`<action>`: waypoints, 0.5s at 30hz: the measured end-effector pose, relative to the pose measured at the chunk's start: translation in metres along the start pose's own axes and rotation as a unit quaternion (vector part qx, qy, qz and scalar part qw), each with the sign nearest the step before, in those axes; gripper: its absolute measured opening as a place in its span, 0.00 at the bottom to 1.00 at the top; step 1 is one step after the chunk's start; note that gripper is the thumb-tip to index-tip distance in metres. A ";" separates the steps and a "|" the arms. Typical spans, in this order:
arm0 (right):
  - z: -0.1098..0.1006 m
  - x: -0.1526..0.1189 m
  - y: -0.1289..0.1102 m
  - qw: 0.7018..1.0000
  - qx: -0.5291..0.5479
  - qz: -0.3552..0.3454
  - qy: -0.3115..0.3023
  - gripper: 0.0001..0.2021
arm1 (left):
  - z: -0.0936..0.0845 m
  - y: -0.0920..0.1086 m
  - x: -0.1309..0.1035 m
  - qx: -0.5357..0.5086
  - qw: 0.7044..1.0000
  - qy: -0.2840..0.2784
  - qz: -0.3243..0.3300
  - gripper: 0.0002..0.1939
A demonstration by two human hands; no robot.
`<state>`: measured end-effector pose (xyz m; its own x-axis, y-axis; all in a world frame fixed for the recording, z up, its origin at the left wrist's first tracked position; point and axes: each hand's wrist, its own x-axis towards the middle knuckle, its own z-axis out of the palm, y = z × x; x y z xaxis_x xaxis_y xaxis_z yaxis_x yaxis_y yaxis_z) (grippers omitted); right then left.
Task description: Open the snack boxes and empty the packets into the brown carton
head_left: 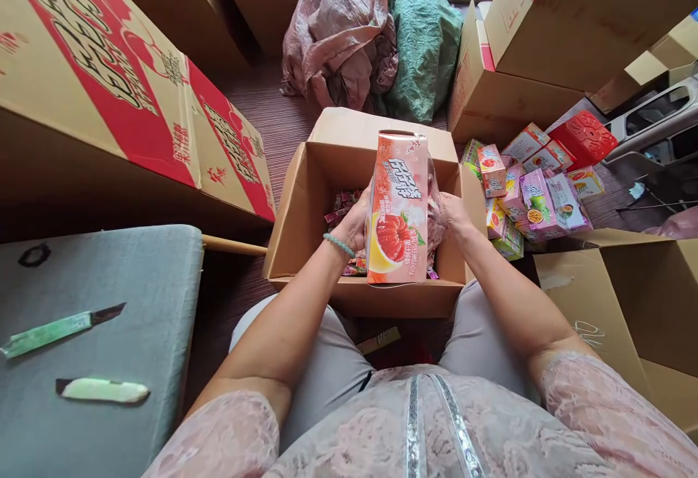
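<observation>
We have the pink fruit-print box (400,205) up over the middle of the open carton (392,296), tilted, between both hands. Our left hand (357,223) is clamped on its left edge, fingertips hidden. Our right hand (451,214) is at the clear plastic bag (433,220) along its right side, pinkish contents showing through; finger closure there we cannot tell, mostly hidden. Small wrapped packets (343,205) lie inside the carton, flaps out.

Right of it, we see a heap of small fruit-print boxes (537,198), mixed colours, red plastic basket (586,140) at the heap's far side. Near right, another open cardboard box (648,296). Far side, a crumpled pink sack (341,34) next to a green sack (425,41). Left, big red-printed cartons (136,63); near left, two knives (51,334) (103,391) on a grey padded surface (109,281)
</observation>
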<state>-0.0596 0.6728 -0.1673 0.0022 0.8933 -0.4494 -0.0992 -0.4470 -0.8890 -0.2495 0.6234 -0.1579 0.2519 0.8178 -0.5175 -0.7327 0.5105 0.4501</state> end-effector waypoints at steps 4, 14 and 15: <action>-0.031 0.014 -0.007 0.989 -0.099 -0.074 0.080 0.29 | -0.034 0.015 0.005 0.032 0.997 0.059 0.025 0.26; -0.002 0.020 0.008 0.996 0.079 0.003 0.050 0.20 | -0.027 0.030 -0.007 0.077 0.985 0.101 0.116 0.23; 0.002 0.018 0.009 0.994 0.102 0.005 0.043 0.17 | -0.024 0.035 -0.012 0.085 0.987 0.083 0.105 0.25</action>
<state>-0.0623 0.6849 -0.1836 0.0849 0.8772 -0.4726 -0.2989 -0.4300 -0.8519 -0.2936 0.6250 -0.1529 -0.0118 0.8631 -0.5049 -0.6379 0.3824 0.6685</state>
